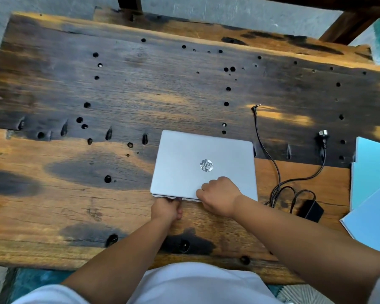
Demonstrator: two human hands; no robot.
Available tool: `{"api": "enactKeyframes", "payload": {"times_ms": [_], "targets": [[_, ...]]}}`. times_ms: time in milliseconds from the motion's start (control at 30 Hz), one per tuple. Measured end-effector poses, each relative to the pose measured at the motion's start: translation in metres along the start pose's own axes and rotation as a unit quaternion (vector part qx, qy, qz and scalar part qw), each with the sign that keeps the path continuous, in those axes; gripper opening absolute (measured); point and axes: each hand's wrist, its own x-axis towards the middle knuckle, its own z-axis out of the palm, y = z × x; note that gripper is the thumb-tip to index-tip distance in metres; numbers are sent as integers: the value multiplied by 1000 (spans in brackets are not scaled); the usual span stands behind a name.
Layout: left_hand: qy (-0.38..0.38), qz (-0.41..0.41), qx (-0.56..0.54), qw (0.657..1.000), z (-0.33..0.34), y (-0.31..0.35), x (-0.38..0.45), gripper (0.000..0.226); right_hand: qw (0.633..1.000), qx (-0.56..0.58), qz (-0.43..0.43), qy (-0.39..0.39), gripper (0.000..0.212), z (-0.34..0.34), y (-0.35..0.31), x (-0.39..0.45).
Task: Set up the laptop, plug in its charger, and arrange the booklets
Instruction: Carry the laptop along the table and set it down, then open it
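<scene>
A matt silver laptop [198, 163], its round logo badge [206, 165] glossy, is seen on a rough, hole-pocked wooden table [97, 95]. Smooth pale-blue paper booklets [373, 194] and a matt black plastic charger brick [311, 211] are seen alongside.

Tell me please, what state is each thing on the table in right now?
laptop: shut, flat on the table.
charger: unplugged, both ends loose.
booklets: closed, overlapping.
left hand: grips the laptop's front edge.
right hand: curled on the lid's front edge.

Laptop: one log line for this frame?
laptop: closed | left hand: gripping front edge | right hand: on lid | charger: unplugged | booklets: untouched, right
</scene>
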Motion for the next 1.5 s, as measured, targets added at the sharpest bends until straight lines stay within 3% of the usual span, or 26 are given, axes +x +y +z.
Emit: {"api": "enactKeyframes", "payload": {"times_ms": [200,367,633,900,1300,1500], "targets": [[-25,-2,-1,1000,0,4,0,25,996,-45,-4,83,13,-28,0,-17],[-36,9,29,999,0,3,-1,31,987,-16,28,159,12,-56,11,-30],[-32,25,80,996,-1,6,-2,36,978,-29,82,190,21,-124,62,-32],[-36,19,72,997,-3,6,-2,33,953,24,181,242,14,-168,120,-1],[-44,5,132,990,-5,10,-2,37,901,178,327,223,19,-182,194,61],[-51,5,158,986,-6,11,-4,40,902,176,352,180,21,-188,212,86]]}}
